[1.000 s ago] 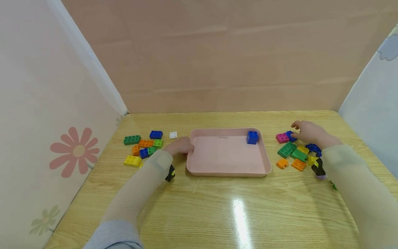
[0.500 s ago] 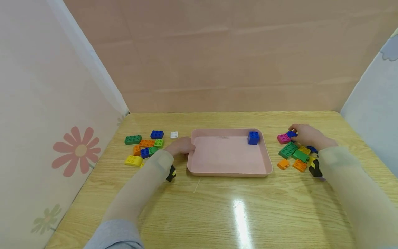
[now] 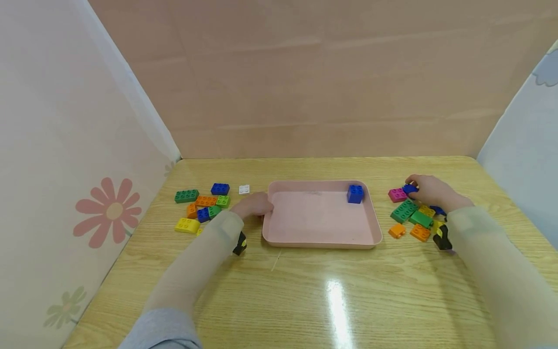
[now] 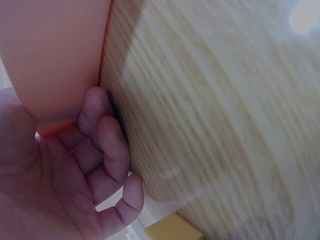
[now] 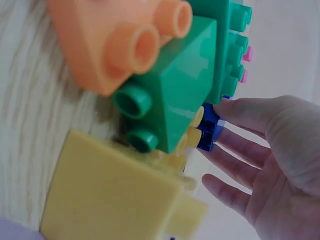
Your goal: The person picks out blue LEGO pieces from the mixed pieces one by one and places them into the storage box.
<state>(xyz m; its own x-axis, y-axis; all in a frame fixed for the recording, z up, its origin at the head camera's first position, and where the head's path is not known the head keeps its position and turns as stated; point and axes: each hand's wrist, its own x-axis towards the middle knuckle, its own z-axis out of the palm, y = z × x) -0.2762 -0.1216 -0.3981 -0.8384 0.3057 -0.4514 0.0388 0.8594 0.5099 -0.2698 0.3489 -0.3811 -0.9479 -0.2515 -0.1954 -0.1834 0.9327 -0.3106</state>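
My left hand (image 3: 254, 205) grips the left wall of a pink tray (image 3: 320, 245), thumb over the rim. The left wrist view shows its fingers (image 4: 114, 150) curled against the tray's outside, near the tabletop. A blue brick (image 3: 355, 194) stands in the tray's far right corner. Over the right-hand pile, my right hand (image 3: 431, 190) pinches another blue brick (image 3: 409, 188) between thumb and fingers. In the right wrist view that blue brick (image 5: 208, 130) is partly hidden behind green and yellow bricks. A pink brick (image 3: 397, 195) lies just left of it.
Near the right hand lie green (image 3: 404, 210) and orange (image 3: 420, 232) bricks and a dark blue piece partly covered by the wrist. Left of the tray is a spread of bricks, including yellow (image 3: 187, 225), dark green (image 3: 186, 196) and white (image 3: 244, 189). Walls enclose the table (image 3: 305, 300).
My right hand has come down and slightly left onto the blue brick, and its fingers have closed on it. The left hand stays on the tray.
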